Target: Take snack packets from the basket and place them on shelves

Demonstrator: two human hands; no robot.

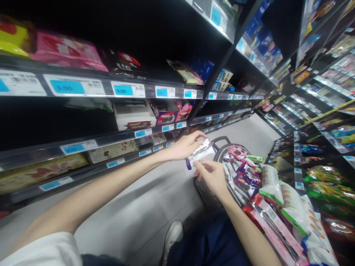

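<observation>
A snack packet (203, 152), white and silver on the side facing me with purple ends, is held up between my hands beside the basket. My left hand (184, 146) reaches over its far left side, with the fingers closed on its upper edge. Close to its lower edge, my right hand (213, 174) has thumb and fingers pinched on the packet. Just to the right stands a dark shopping basket (205, 194) with a black handle. Several pink and purple snack packets (244, 168) fill its near part, with white-and-green bags (292, 203) and a pink-and-red pack (273, 231) beside them.
Shelves (105, 142) with price tags run along my left, bearing an open white carton (135, 114) and nabati boxes (166, 114). Racks of bagged snacks (327, 181) line the right. Grey floor (138, 207) and my shoe (173, 236) show below.
</observation>
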